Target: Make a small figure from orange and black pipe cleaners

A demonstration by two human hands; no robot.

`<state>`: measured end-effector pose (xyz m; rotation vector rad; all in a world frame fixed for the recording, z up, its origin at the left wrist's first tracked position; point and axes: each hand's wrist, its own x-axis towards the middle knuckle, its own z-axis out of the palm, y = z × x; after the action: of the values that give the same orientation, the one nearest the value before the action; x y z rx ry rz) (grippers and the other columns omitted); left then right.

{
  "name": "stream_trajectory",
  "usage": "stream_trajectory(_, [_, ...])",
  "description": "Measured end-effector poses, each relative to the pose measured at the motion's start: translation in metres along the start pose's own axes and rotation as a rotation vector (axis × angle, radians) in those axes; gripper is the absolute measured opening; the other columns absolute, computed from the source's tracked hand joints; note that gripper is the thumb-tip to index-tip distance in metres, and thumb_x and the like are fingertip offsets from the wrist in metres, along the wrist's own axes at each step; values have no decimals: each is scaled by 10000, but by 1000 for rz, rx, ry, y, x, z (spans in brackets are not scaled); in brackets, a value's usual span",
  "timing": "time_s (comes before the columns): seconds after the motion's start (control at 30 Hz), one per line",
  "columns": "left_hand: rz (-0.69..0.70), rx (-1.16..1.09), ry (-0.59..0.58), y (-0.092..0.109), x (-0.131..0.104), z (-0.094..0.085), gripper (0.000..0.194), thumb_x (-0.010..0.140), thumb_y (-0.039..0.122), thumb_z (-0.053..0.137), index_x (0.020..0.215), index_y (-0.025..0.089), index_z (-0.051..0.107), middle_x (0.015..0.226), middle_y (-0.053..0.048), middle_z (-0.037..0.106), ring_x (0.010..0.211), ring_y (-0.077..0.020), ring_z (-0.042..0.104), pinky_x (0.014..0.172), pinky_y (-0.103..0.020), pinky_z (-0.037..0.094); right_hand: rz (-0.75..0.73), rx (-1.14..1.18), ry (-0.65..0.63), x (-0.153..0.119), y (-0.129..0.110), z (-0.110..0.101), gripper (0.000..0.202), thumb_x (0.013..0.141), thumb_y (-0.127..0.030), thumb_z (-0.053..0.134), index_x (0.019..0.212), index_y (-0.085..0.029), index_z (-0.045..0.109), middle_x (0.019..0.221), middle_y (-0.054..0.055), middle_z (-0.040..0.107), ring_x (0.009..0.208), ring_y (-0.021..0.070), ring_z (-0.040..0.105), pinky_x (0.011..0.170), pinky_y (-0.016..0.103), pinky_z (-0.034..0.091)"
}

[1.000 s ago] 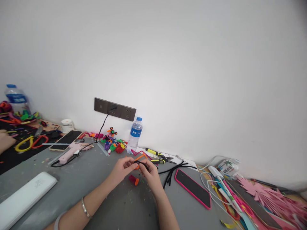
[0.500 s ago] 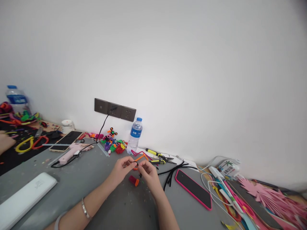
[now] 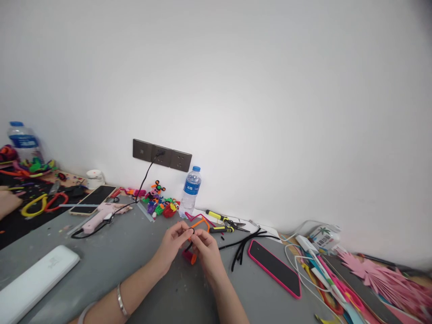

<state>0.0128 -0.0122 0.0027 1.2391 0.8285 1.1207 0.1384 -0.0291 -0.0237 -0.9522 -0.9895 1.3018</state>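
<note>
My left hand (image 3: 173,247) and my right hand (image 3: 208,254) meet above the grey table, thumbs and fingers pinched on a short black pipe cleaner (image 3: 189,246). A small curl of it shows at the fingertips, and a tail hangs below them. Just under my hands lies a small magenta and orange rolled piece (image 3: 189,257), partly covered by my right hand. Behind my fingers are a bent orange pipe cleaner (image 3: 203,221) and a zigzag magenta one (image 3: 195,216). Yellow-and-black handled scissors (image 3: 222,229) lie open beyond my right hand, near several loose black pipe cleaners (image 3: 243,245).
A water bottle (image 3: 191,193) stands by the wall beside small colourful figures (image 3: 164,206). Leftward are a corded pink glue gun (image 3: 99,218), a phone (image 3: 94,200), a white case (image 3: 40,281) and another person's hand (image 3: 8,202). A pink-edged phone (image 3: 275,268) lies right, near cables and pink paper (image 3: 381,279).
My fingers have shifted slightly on the black pipe cleaner, and its tail now hangs left of my right fingers. My right hand now covers more of the magenta and orange piece.
</note>
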Motion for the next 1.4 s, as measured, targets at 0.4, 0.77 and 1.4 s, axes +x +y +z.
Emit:
stream_trajectory(0.4, [51,370,-241,4,10,-20,233,760,361,621,651,156,608,605,29,512,595,-131,447,572,-235,330,-86,-377,-135,-7,-27,-16,350,728,-480,687,649,-160,572,551,-52,457,514,81,359,492,210,281])
stream_trajectory(0.77, [37,225,-231,3,8,-19,233,778,384,624,690,169,607,636,36,519,582,-115,447,552,-212,332,63,-262,-106,-5,-19,-19,338,661,-466,750,707,-170,595,561,-54,520,445,69,428,446,201,304])
stream_trajectory(1.4, [-90,133,-163,6,4,-12,311,745,480,651,768,170,660,586,44,511,520,-101,425,488,-209,310,46,-217,-84,-6,-20,-15,324,703,-468,724,721,-168,603,565,-50,512,448,63,407,457,195,301])
